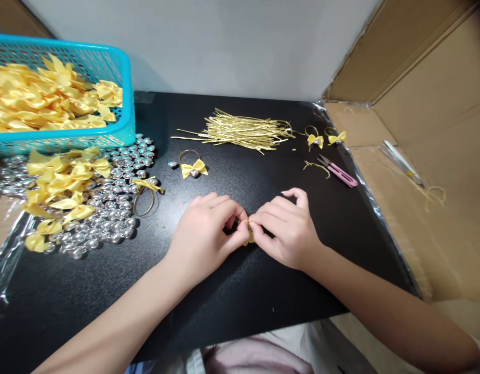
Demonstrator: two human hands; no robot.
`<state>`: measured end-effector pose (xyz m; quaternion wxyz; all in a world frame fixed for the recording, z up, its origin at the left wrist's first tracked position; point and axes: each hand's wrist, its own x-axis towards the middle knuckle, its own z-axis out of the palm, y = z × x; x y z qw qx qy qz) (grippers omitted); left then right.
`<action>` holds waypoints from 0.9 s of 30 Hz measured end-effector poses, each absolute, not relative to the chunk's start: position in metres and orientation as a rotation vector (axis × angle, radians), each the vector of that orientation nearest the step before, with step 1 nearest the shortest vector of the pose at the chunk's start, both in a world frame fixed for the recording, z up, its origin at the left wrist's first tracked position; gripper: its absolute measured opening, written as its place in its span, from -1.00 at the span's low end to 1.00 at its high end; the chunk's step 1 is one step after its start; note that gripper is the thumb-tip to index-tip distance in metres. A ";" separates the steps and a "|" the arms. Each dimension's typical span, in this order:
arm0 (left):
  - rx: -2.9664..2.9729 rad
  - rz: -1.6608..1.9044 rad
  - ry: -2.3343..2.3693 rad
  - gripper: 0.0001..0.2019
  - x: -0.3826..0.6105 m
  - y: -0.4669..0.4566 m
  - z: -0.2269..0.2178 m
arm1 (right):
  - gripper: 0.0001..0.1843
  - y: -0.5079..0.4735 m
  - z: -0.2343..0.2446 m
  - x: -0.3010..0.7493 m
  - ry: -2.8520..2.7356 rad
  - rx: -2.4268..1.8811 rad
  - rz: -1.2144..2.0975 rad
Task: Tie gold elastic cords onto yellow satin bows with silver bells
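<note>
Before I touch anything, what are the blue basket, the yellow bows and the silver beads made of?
Blue basket: probably plastic, slightly glossy; its smooth rounded rim and neat holes look moulded.
Yellow bows: likely satin ribbon, softly shiny, because they fold and crease like cloth.
Silver beads: metal-looking and polished, with bright highlights, though they could be coated plastic; I can't tell.

small yellow bow (251,238) | mostly hidden | pinched between fingers (237,239)

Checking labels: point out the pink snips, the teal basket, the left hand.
Pink snips (341,173): head view, on the handle.
Teal basket (128,98): head view, on the right rim.
Left hand (204,228): head view, on its back.
</note>
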<state>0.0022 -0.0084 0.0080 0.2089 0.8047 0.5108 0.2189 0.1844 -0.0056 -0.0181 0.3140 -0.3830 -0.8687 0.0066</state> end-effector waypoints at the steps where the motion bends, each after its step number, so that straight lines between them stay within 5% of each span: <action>1: 2.214 0.616 1.410 -0.85 0.002 -0.008 0.009 | -0.77 -0.006 -0.018 0.184 -2.277 -1.012 0.030; 9: 1.975 0.657 1.316 -0.85 0.001 -0.010 0.012 | -0.95 -0.008 -0.013 0.184 -2.098 -0.998 0.248; 27: 1.764 0.599 1.276 -0.86 -0.001 -0.010 0.011 | -0.84 -0.007 -0.015 0.184 -2.069 -0.982 0.329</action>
